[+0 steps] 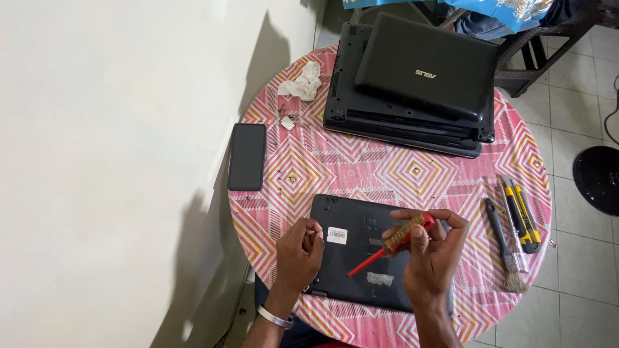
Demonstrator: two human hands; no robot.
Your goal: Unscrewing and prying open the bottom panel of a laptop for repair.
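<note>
A black laptop (pixel 361 251) lay underside up near the lower centre of the frame, on a round desk (pixel 412 174) covered with a pink patterned cloth; turned over that way, its bottom panel faced the person, which put the panel's fasteners within reach.

The right hand (pixel 429 248) was closed around a screwdriver (pixel 390 243) with a red shaft and a speckled handle, gripping the handle between thumb and curled fingers. The tool slanted down toward the lower left, its tip hovering over the middle of the panel, beside a white label (pixel 337 235); whether the tip touched the panel could not be told.

The left hand (pixel 300 251) rested on the laptop's left edge, fingers loosely curled in and holding nothing visible, apparently steadying the machine. A metal bangle (pixel 274 317) sat on that wrist.

In the upper middle of the frame, two more dark laptops (pixel 412 84) were stacked well apart from the work. A dark phone (pixel 247 156) lay at the left rim of the desk, with a crumpled white cloth (pixel 302 82) above it. At the right edge, a brush (pixel 506 248) and a yellow-and-black utility knife (pixel 522 216) lay side by side, close to the right hand.
</note>
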